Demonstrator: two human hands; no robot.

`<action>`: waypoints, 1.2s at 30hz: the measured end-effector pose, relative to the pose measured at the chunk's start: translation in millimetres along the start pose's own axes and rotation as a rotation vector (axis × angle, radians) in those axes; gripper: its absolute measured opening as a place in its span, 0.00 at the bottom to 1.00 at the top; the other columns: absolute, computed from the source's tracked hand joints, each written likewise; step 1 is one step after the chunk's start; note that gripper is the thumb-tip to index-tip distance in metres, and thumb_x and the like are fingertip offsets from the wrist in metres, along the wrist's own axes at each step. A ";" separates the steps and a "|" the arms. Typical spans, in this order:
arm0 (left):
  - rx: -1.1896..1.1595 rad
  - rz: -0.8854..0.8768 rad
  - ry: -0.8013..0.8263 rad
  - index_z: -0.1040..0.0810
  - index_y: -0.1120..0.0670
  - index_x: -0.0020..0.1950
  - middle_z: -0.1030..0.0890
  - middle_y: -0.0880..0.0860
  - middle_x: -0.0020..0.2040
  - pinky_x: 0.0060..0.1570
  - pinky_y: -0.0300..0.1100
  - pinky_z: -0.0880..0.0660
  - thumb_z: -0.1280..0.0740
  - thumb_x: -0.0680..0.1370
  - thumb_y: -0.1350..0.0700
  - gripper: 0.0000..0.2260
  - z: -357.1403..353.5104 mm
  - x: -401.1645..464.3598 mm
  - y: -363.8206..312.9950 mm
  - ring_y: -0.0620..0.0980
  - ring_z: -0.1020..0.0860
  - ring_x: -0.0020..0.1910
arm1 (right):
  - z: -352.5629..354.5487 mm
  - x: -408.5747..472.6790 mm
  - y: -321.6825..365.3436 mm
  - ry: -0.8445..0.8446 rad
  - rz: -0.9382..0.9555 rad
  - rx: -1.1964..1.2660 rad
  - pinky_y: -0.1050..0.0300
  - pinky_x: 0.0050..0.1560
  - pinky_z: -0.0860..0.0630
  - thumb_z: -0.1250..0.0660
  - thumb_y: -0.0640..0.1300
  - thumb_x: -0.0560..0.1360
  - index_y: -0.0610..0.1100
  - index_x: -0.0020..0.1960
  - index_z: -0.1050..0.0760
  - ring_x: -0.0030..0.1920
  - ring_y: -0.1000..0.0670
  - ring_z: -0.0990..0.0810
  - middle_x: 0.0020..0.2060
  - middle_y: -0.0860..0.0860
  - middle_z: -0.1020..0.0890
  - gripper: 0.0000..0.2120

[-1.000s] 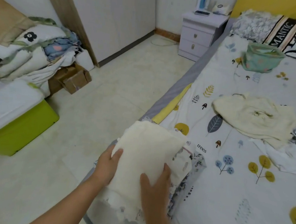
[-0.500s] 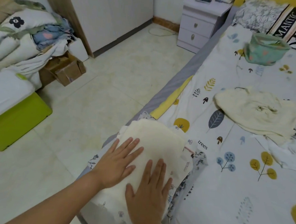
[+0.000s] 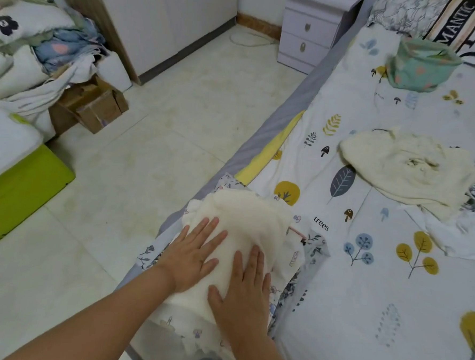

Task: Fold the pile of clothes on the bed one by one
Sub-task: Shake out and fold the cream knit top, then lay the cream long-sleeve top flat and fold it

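The folded cream garment (image 3: 245, 222) lay on a small stack of folded clothes at the near left edge of the bed (image 3: 362, 298). The left hand (image 3: 195, 255) and right hand (image 3: 242, 294) both rested flat on it, fingers straight and spread, gripping nothing, evidently pressing the fold flat. An unfolded cream garment (image 3: 404, 167) lay well apart towards the bed's far right, presumably awaiting folding. A green cloth (image 3: 421, 66) sat near the pillows (image 3: 408, 12).

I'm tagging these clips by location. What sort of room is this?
Most likely a home bedroom: a bed with a tree-print sheet, a pillow at its head, and a white nightstand with drawers beside it.
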State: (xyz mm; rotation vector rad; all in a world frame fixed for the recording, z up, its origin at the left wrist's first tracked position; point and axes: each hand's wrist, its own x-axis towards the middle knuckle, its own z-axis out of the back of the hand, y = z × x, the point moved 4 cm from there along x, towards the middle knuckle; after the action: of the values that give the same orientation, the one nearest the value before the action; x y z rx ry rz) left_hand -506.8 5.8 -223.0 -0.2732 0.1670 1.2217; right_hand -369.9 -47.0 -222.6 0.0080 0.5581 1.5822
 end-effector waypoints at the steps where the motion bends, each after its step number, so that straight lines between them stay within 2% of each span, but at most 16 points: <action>1: 0.002 0.026 0.036 0.52 0.49 0.77 0.54 0.52 0.76 0.69 0.53 0.37 0.63 0.78 0.39 0.29 9.7 -0.7 -4.6 0.52 0.48 0.76 | 10.3 -1.3 0.8 0.035 -0.003 -0.002 0.41 0.63 0.31 0.46 0.63 0.65 0.41 0.68 0.34 0.70 0.41 0.39 0.70 0.37 0.34 0.38; 3: 0.008 0.040 0.179 0.55 0.50 0.77 0.63 0.53 0.75 0.73 0.51 0.46 0.60 0.76 0.40 0.31 23.1 -4.7 -11.9 0.53 0.56 0.76 | 30.5 -4.7 1.8 0.142 0.068 -0.020 0.39 0.70 0.40 0.51 0.62 0.72 0.43 0.75 0.46 0.75 0.42 0.53 0.75 0.38 0.49 0.37; 4: 0.016 0.043 0.230 0.51 0.52 0.77 0.61 0.54 0.77 0.73 0.48 0.47 0.54 0.79 0.43 0.28 30.8 -7.3 -16.0 0.53 0.54 0.77 | 39.0 -7.0 0.1 0.216 0.121 0.001 0.42 0.73 0.47 0.51 0.60 0.76 0.45 0.77 0.52 0.76 0.44 0.59 0.76 0.42 0.56 0.34; 5: 0.032 0.039 0.241 0.43 0.55 0.75 0.52 0.56 0.78 0.71 0.46 0.42 0.48 0.80 0.48 0.25 40.4 -7.6 -20.2 0.54 0.46 0.75 | 48.7 -11.4 -1.9 0.282 0.147 0.019 0.44 0.74 0.49 0.50 0.58 0.78 0.46 0.77 0.53 0.76 0.45 0.59 0.76 0.44 0.57 0.31; 7: 0.042 0.028 0.254 0.31 0.56 0.65 0.31 0.57 0.67 0.59 0.43 0.32 0.44 0.79 0.52 0.16 61.7 -9.3 -31.2 0.54 0.30 0.65 | 73.2 -22.8 -5.6 0.294 0.206 -0.009 0.48 0.71 0.42 0.49 0.53 0.80 0.44 0.75 0.46 0.74 0.45 0.45 0.75 0.43 0.44 0.26; 8: 0.041 0.035 0.277 0.29 0.55 0.62 0.27 0.55 0.62 0.56 0.43 0.30 0.44 0.79 0.52 0.14 72.5 -11.5 -38.3 0.53 0.27 0.60 | 83.2 -28.4 -8.5 0.274 0.232 -0.018 0.49 0.68 0.36 0.48 0.51 0.80 0.43 0.72 0.41 0.69 0.44 0.36 0.70 0.43 0.36 0.23; 9: 0.038 0.038 0.307 0.29 0.55 0.63 0.25 0.54 0.61 0.56 0.42 0.30 0.45 0.80 0.52 0.14 80.3 -13.6 -45.7 0.52 0.26 0.59 | 94.0 -34.4 -13.3 0.264 0.233 -0.011 0.50 0.64 0.32 0.47 0.49 0.80 0.43 0.70 0.38 0.64 0.43 0.30 0.65 0.44 0.29 0.20; 11: 0.060 0.033 0.364 0.31 0.54 0.66 0.26 0.54 0.63 0.57 0.39 0.32 0.45 0.81 0.51 0.16 94.4 -17.2 -64.1 0.51 0.27 0.62 | 110.9 -47.0 -27.1 0.248 0.221 -0.006 0.50 0.59 0.28 0.46 0.47 0.80 0.43 0.67 0.35 0.60 0.43 0.26 0.60 0.44 0.25 0.17; 15: 0.135 -0.007 0.431 0.31 0.55 0.65 0.26 0.54 0.63 0.57 0.40 0.34 0.45 0.81 0.49 0.16 114.4 -23.3 -110.1 0.52 0.28 0.62 | 139.5 -76.7 -65.8 0.275 0.190 0.021 0.54 0.60 0.30 0.45 0.45 0.79 0.43 0.65 0.32 0.61 0.44 0.26 0.60 0.44 0.25 0.15; 17: 0.140 -0.024 0.440 0.30 0.55 0.65 0.26 0.53 0.63 0.57 0.41 0.34 0.45 0.81 0.48 0.16 120.8 -22.9 -139.0 0.52 0.28 0.62 | 154.5 -93.0 -92.0 0.307 0.161 0.017 0.52 0.63 0.32 0.44 0.44 0.79 0.43 0.66 0.32 0.63 0.43 0.28 0.62 0.44 0.26 0.16; 20: 0.140 -0.081 0.458 0.30 0.54 0.63 0.25 0.53 0.62 0.57 0.41 0.32 0.44 0.80 0.48 0.15 129.0 -17.5 -193.4 0.53 0.28 0.61 | 178.2 -117.6 -140.2 0.331 0.090 -0.031 0.51 0.61 0.32 0.43 0.43 0.78 0.41 0.64 0.32 0.61 0.41 0.28 0.61 0.42 0.26 0.16; 23: 0.106 -0.153 0.462 0.31 0.53 0.56 0.25 0.54 0.61 0.53 0.42 0.32 0.44 0.80 0.48 0.10 131.8 -6.1 -256.9 0.53 0.27 0.56 | 200.9 -143.7 -197.6 0.329 -0.016 -0.053 0.50 0.59 0.31 0.42 0.42 0.77 0.41 0.64 0.32 0.60 0.40 0.27 0.61 0.42 0.26 0.16; 26: 0.094 -0.209 0.431 0.32 0.50 0.66 0.28 0.52 0.65 0.61 0.44 0.34 0.45 0.80 0.46 0.16 128.7 8.5 -318.4 0.52 0.29 0.62 | 221.9 -168.6 -256.1 0.324 -0.103 -0.057 0.50 0.60 0.32 0.42 0.42 0.77 0.42 0.65 0.33 0.61 0.41 0.27 0.61 0.42 0.27 0.17; 28: 0.097 -0.255 0.417 0.36 0.50 0.70 0.29 0.52 0.67 0.61 0.42 0.34 0.45 0.81 0.45 0.19 124.8 18.3 -357.5 0.51 0.30 0.65 | 233.3 -182.6 -294.3 0.322 -0.146 -0.064 0.50 0.60 0.32 0.43 0.42 0.77 0.42 0.66 0.34 0.61 0.41 0.28 0.62 0.42 0.27 0.18; 32: 0.077 -0.310 0.434 0.36 0.50 0.70 0.29 0.51 0.67 0.62 0.41 0.34 0.45 0.81 0.45 0.19 112.0 36.3 -424.2 0.50 0.30 0.65 | 249.7 -203.9 -364.7 0.302 -0.218 -0.074 0.51 0.59 0.31 0.43 0.41 0.77 0.41 0.66 0.34 0.61 0.41 0.28 0.62 0.42 0.27 0.18; 36: 0.045 -0.330 0.455 0.35 0.49 0.69 0.29 0.49 0.67 0.61 0.39 0.34 0.45 0.81 0.45 0.18 94.9 58.4 -476.5 0.48 0.30 0.65 | 261.2 -212.1 -427.3 0.256 -0.278 -0.051 0.55 0.49 0.35 0.45 0.42 0.78 0.41 0.65 0.34 0.61 0.42 0.27 0.61 0.42 0.27 0.16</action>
State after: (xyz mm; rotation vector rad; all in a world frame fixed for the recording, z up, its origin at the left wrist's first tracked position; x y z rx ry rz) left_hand -40.3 -63.7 -92.5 -0.5169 0.5221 0.8135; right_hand 140.3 -163.6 -74.6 -0.3024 0.6864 1.3323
